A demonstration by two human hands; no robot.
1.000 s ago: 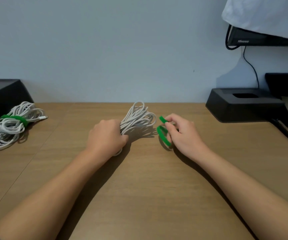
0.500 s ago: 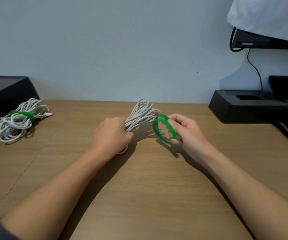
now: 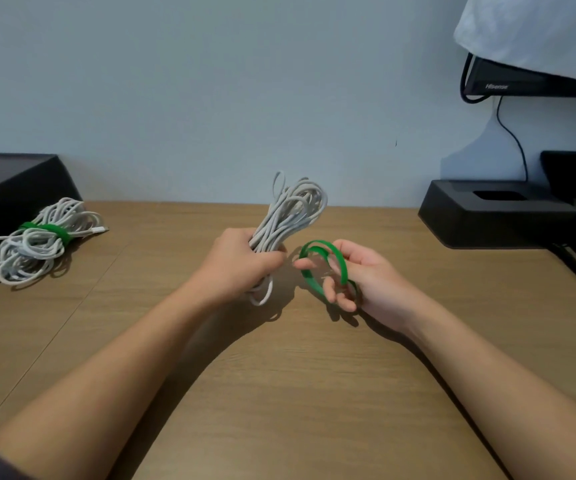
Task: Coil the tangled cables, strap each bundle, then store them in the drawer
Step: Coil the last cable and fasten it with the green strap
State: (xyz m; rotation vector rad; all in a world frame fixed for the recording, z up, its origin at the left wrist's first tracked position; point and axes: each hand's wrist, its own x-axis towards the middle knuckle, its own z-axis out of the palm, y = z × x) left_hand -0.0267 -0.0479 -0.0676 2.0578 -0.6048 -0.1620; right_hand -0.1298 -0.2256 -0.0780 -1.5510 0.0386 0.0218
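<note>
Above the middle of the desk (image 3: pixel 279 382), the coil (image 3: pixel 291 216) stands tilted up in my left hand (image 3: pixel 241 268), whose fingers are wrapped tight round its lower part. A second ago it lay low on the wood, so it has been raised. Just beside it, my right hand (image 3: pixel 366 282) pinches the green strap (image 3: pixel 331 252) with curled fingers, the band now lifted off the desk as an open loop that does not touch the coil. I judge the wrap is about to begin. Far left, a strapped bundle (image 3: pixel 33 244) lies finished beside a black box (image 3: pixel 6 178). No drawer shows, so storing waits.
</note>
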